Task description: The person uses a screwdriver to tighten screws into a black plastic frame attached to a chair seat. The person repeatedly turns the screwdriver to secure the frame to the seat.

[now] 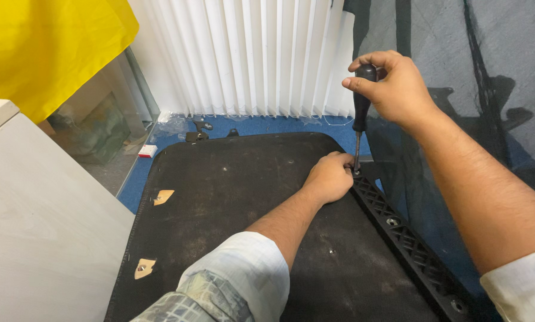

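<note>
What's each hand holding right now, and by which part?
The right hand grips a screwdriver by its black handle. The left hand rests at the tip, on the black panel; whether it holds anything cannot be told.

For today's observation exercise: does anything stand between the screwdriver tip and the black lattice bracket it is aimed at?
Nothing visible does. The right hand holds the screwdriver upright, its tip down at the top end of the black lattice bracket. The left hand rests right beside the tip, steadying it, not under it. The exact contact point is hidden by the fingers.
</note>
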